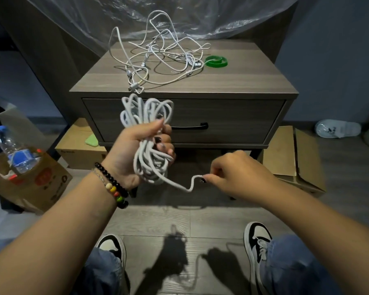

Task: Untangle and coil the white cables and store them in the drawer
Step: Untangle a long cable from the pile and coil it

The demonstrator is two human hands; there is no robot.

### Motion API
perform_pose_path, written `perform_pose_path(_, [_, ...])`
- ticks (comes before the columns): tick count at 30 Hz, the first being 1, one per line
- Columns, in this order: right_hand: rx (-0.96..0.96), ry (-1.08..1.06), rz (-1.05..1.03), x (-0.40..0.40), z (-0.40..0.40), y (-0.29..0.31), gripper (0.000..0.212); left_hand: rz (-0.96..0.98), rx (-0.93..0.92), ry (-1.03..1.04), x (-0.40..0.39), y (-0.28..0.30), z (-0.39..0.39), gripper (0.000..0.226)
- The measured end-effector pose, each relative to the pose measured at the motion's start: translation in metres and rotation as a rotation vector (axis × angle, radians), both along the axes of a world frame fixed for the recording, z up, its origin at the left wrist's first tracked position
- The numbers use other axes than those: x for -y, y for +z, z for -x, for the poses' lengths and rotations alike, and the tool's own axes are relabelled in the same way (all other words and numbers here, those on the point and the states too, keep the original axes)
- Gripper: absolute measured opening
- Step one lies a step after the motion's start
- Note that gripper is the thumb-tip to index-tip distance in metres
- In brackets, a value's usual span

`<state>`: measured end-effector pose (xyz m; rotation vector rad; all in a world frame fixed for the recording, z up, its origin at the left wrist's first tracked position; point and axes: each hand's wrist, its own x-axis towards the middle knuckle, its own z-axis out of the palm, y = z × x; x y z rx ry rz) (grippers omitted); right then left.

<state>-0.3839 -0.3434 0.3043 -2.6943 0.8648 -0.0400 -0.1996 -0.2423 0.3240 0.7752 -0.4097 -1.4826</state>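
Note:
My left hand (136,150) grips a bundle of coiled white cable (146,116) around its middle, in front of the nightstand. Loops stick out above and below the fist. The cable's loose end (190,186) runs to the right, where my right hand (232,173) pinches its tip between thumb and fingers. A tangle of thinner white cables (158,58) lies on the nightstand top (232,81), some loops rising over the back edge. The drawer (232,116) below is closed, with a black handle (190,126).
A green band (216,61) lies on the nightstand's right side. Cardboard boxes (294,154) sit on the floor at both sides under the nightstand. A paper bag with a water bottle (15,154) stands at the left. My shoes (258,241) are on the floor below.

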Motion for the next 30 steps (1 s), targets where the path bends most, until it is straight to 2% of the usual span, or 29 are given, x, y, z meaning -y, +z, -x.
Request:
perform_pose_path(5, [0.302, -0.254, -0.146, 0.006, -0.006, 0.004, 0.024, -0.158, 0.162, 0.091, 0.005, -0.006, 0.019, 0.014])
perform_pose_path(10, [0.459, -0.398, -0.202, 0.009, -0.010, 0.006, 0.028, -0.207, 0.151, -0.129, 0.000, -0.016, 0.019, 0.012])
perform_pose_path(15, [0.504, -0.408, -0.134, 0.011, -0.010, 0.011, 0.023, -0.116, 0.025, -0.327, -0.005, -0.022, 0.035, 0.016])
perform_pose_path(17, [0.524, -0.405, -0.147, 0.012, -0.008, 0.015, 0.025, -0.137, -0.052, -0.321, -0.006, -0.023, 0.041, 0.020])
perform_pose_path(20, [0.523, -0.414, -0.169, 0.014, -0.005, 0.018, 0.026, -0.223, 0.000, -0.199, -0.005, -0.025, 0.045, 0.017])
perform_pose_path(25, [0.528, -0.470, -0.164, 0.021, 0.001, 0.021, 0.025, -0.247, 0.103, -0.150, -0.002, -0.025, 0.047, 0.016])
perform_pose_path(30, [0.483, -0.477, -0.201, 0.024, 0.002, 0.021, 0.024, -0.231, 0.150, -0.268, -0.003, -0.029, 0.040, 0.031])
